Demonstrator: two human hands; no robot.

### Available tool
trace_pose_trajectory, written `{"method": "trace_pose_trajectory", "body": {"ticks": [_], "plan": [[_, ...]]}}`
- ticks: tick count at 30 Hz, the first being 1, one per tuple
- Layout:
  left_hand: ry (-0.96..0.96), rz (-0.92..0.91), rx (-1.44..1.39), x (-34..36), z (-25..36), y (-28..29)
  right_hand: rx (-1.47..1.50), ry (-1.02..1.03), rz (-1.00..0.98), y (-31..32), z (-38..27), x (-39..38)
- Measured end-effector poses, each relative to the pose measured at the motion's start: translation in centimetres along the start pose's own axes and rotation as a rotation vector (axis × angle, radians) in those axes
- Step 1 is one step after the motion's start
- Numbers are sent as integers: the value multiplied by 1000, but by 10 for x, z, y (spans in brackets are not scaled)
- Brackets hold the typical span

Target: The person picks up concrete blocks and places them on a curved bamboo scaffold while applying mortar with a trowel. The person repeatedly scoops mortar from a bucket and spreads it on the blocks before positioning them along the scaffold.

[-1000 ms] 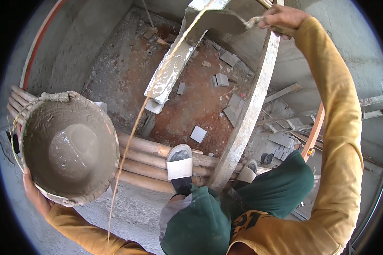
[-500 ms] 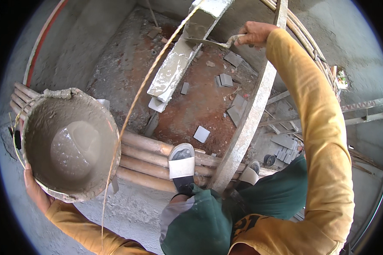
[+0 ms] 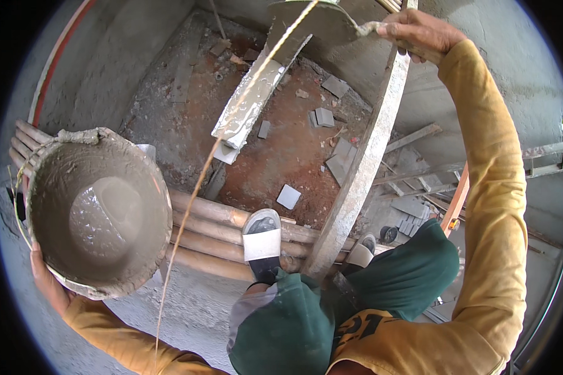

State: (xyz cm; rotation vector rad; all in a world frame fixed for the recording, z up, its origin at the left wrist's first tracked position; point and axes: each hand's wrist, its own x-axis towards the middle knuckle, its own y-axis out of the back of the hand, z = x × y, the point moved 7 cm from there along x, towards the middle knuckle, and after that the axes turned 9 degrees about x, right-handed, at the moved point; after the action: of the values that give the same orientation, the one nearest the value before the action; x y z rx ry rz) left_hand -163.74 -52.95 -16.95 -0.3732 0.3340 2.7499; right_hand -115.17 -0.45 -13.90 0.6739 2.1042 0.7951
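At the left, my left hand (image 3: 49, 281) grips the near left side of a round, mortar-caked bucket (image 3: 50, 219), its fingers partly hidden. Wet grey mortar (image 3: 106, 209) pools in the bottom. My right hand (image 3: 422, 32) is stretched far ahead and wrapped round the handle of a trowel (image 3: 328, 24). Its wide, mortar-smeared blade is at the far part of a narrow beam (image 3: 250, 103) coated with wet mortar; whether it touches cannot be told. A twisted rope (image 3: 213, 153) crosses in front of the beam.
My sandalled feet (image 3: 263, 245) stand on a row of bamboo poles (image 3: 206, 228). A pale wooden beam (image 3: 363, 172) slants past on the right. Far below lies a reddish floor (image 3: 256, 187) with broken tiles (image 3: 288, 197). Timber pieces (image 3: 419, 184) lie lower right.
My right hand has moved farther away and slightly right, carrying the trowel along the beam; the blade's broad face now shows. My left hand keeps its hold on the bucket.
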Motion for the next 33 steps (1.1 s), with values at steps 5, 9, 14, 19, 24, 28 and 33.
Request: {"method": "trace_pose_trajectory", "body": {"ticks": [5, 9, 14, 19, 24, 28, 33], "plan": [[-7, 19, -5, 0, 3, -2, -101, -107, -98, -5, 25, 18], [-28, -28, -34, -6, 3, -11, -151, -61, -4, 31, 7, -14], [-126, 53, 21, -5, 8, -2, -436, 282, -22, -12, -103, -53], [-206, -1, 150, -7, 16, -12, -704, 925, 126, -148, -235, -53], [-237, 13, 160, -16, 23, -23, -789, 946, 8, -277, -320, -26], [-221, 25, 158, -15, 19, -19, -556, 795, -248, -287, -300, -4], [-218, 39, 105, -5, 7, -1, -122, 728, -357, -245, -224, 0]]}}
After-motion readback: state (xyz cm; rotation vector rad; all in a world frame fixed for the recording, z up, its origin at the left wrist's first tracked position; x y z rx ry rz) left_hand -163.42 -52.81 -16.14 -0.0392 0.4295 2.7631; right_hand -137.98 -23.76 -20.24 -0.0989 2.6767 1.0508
